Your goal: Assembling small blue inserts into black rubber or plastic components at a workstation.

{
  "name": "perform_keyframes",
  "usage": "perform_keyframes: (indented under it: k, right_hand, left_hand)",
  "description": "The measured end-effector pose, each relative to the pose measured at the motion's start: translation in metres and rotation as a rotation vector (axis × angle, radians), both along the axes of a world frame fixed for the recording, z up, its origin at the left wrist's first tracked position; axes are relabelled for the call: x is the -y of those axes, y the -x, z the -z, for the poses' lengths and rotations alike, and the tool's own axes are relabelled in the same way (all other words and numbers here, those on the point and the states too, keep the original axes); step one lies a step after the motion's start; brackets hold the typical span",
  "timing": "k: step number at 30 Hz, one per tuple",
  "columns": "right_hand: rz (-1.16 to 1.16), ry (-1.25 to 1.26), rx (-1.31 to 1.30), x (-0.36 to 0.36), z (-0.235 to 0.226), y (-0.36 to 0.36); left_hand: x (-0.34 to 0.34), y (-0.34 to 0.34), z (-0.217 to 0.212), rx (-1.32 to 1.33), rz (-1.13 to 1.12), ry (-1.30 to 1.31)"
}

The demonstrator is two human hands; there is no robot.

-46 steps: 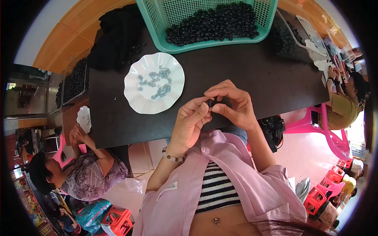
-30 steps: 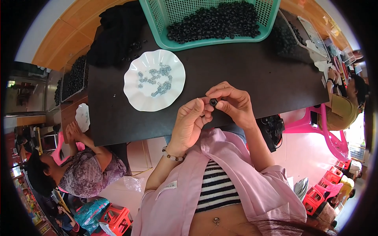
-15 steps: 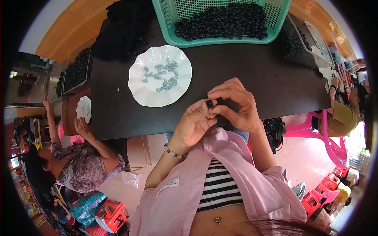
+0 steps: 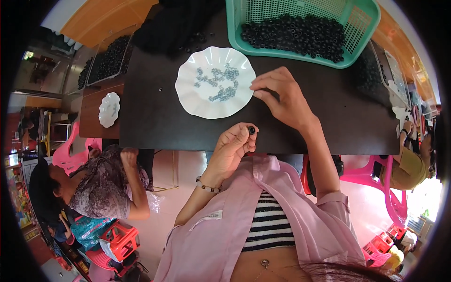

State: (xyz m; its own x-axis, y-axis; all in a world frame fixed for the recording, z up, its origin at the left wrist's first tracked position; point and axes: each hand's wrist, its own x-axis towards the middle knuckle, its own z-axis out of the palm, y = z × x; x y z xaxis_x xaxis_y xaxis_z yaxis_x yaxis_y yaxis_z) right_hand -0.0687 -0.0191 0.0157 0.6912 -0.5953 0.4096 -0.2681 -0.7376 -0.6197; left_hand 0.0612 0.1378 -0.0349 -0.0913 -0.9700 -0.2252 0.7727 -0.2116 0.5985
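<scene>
Between the thumb and fingers of my left hand [image 4: 233,146] is a small black cylindrical part [image 4: 252,130], its round hollow end facing up. My left hand is at the table's near edge. Higher up and to the right, my right hand [image 4: 284,99] reaches to the right rim of a white plate [image 4: 188,101] with a wavy edge. Its thumb and forefinger tips are close together but slightly apart, and nothing shows between them. Several small clear pieces [image 4: 224,94] lie scattered in the middle of the plate.
A green plastic basket [image 4: 296,52] full of black parts stands at the far side of the dark table [image 4: 155,127]. Dark cloth [image 4: 167,33] lies to its left. A co-worker [image 4: 101,181] sits at the left near a smaller white plate [image 4: 109,110]; another person [image 4: 409,162] is at the right.
My right hand has left the black part and moved up to the plate's rim. My left hand keeps hold of the part. The co-worker's hand has left the small plate. The view has shifted.
</scene>
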Motion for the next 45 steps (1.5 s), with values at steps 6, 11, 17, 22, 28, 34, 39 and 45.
perform_keyframes:
  k: [6,11,17,22,28,34,39,45]
  right_hand:
    - [-0.067,0.079,-0.130,0.018,0.015,-0.045]
    - [-0.117,0.154,-0.213,0.027,0.022,-0.064]
    - [-0.144,0.175,-0.259,0.027,0.027,-0.082]
    - [-0.044,0.193,-0.334,0.022,0.028,-0.091]
    - [0.012,0.204,-0.405,0.020,0.028,-0.098]
    - [-0.058,0.035,-0.176,0.019,0.010,-0.076]
    - [-0.070,-0.428,0.030,-0.006,-0.016,-0.037]
    - [-0.177,-1.044,0.309,-0.044,-0.012,-0.004]
  left_hand:
    - [-0.001,-0.002,0.006,-0.160,-0.069,-0.009]
    - [0.000,-0.002,0.011,-0.216,-0.119,0.010]
    - [0.000,-0.002,0.009,-0.188,-0.113,0.015]
    - [0.001,-0.003,0.008,-0.186,-0.106,0.014]
    - [-0.001,-0.002,0.005,-0.174,-0.107,0.013]
    - [-0.001,-0.002,0.004,-0.263,-0.113,-0.007]
    - [-0.001,-0.001,0.000,-0.281,-0.111,-0.002]
    - [0.000,0.004,0.003,-0.156,-0.132,0.015]
